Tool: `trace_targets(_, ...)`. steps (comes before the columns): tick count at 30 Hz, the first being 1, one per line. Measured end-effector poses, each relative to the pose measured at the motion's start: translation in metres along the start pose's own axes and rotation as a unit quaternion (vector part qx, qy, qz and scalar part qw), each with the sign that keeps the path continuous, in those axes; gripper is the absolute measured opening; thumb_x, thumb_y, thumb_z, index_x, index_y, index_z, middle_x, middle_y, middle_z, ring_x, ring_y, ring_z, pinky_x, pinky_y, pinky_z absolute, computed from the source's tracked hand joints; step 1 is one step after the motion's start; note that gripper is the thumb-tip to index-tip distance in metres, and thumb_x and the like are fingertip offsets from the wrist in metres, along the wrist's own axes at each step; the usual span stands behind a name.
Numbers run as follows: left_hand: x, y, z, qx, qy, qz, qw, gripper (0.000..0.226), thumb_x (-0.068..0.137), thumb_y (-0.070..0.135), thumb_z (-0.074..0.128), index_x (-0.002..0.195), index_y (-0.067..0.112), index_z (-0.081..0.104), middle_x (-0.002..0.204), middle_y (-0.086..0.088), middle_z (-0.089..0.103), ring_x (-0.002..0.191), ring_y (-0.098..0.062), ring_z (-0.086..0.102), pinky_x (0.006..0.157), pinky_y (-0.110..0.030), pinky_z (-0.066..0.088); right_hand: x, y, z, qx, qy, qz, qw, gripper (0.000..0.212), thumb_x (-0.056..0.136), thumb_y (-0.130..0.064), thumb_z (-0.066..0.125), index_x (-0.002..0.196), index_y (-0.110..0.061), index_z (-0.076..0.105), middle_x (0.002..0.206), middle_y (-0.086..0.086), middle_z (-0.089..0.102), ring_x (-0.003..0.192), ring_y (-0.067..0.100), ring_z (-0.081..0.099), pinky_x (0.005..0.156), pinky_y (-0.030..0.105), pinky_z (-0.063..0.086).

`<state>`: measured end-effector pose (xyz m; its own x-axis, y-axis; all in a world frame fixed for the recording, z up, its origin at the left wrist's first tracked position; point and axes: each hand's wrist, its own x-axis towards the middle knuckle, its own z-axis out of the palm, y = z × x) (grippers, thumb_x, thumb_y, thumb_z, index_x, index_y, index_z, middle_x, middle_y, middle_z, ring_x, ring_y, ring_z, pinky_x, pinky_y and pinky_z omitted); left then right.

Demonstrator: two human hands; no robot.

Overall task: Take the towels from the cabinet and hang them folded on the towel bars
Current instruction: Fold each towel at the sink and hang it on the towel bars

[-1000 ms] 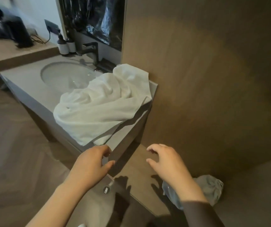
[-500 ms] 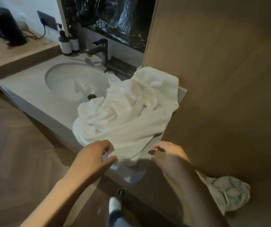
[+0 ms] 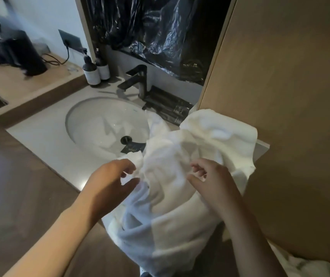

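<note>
Partly overhanging the counter's (image 3: 40, 134) front edge, the towel (image 3: 180, 226) is cut off below. Left hand (image 3: 108, 184) and right hand (image 3: 212, 182) curl fingers at it; grip unclear.

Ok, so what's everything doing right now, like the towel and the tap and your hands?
towel: unfolded, crumpled, drooping over the front edge of the counter.
left hand: at the towel's edge, thumb and fingers apart.
right hand: over the towel, fingers curled, nothing pinched yet.
faucet: off, no water running.
pump bottles: upright.
black plastic sheet: crinkled, covering the panel behind the faucet.
</note>
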<state>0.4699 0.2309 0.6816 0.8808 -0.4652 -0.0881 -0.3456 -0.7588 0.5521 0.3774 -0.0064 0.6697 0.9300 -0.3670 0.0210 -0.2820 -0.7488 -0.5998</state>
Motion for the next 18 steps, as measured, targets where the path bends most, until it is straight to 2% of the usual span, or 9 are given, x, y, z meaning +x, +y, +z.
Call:
trace_targets(5,0.035,-0.005,0.003,0.0,-0.013,0.035,0.999,0.019,0.085,0.035,0.07,0.101,0.028,0.063,0.096,0.016,0.065,0.087,-0.004,0.061,0.08,-0.029,0.051,0.016,-0.002,0.003,0.013,0.005,0.037,0.999,0.024,0.085,-0.032,0.072,0.107,-0.023,0.069,0.099,-0.012,0.066,0.087,0.004,0.059,0.073,0.018,0.045)
trace_targets(10,0.081,-0.01,0.008,0.002,-0.062,0.093,0.994,0.022,0.086,0.037,0.069,0.104,0.026,0.063,0.096,0.016,0.063,0.084,-0.002,0.059,0.077,-0.024,0.049,0.016,-0.006,0.008,0.024,0.04,0.099,0.994,0.026,0.084,-0.033,0.072,0.106,-0.02,0.069,0.099,-0.008,0.068,0.088,0.008,0.061,0.078,0.028,0.053)
trace_targets(13,0.109,-0.013,0.01,0.0,-0.101,0.142,0.985,0.028,0.087,0.037,0.068,0.11,0.022,0.061,0.103,0.009,0.062,0.087,-0.007,0.06,0.079,-0.026,0.05,0.011,-0.014,0.013,0.033,0.062,0.161,0.984,0.028,0.085,-0.031,0.072,0.11,-0.019,0.069,0.101,-0.005,0.067,0.09,0.01,0.06,0.078,0.025,0.049)
trace_targets(16,0.135,-0.014,0.008,0.009,-0.133,0.196,0.972,0.038,0.088,0.039,0.067,0.12,0.02,0.058,0.114,0.005,0.06,0.092,-0.012,0.062,0.081,-0.026,0.049,0.0,-0.031,0.021,0.023,0.096,0.207,0.973,0.02,0.087,-0.034,0.07,0.105,-0.027,0.066,0.096,-0.013,0.062,0.09,0.008,0.058,0.073,0.016,0.045)
trace_targets(18,0.15,-0.017,0.006,0.021,-0.155,0.237,0.959,0.046,0.088,0.041,0.066,0.127,0.02,0.053,0.123,0.002,0.057,0.101,-0.015,0.061,0.083,-0.026,0.047,-0.009,-0.046,0.029,0.029,0.126,0.244,0.961,0.014,0.087,-0.035,0.069,0.098,-0.031,0.063,0.093,-0.015,0.061,0.091,0.009,0.059,0.076,0.022,0.049)
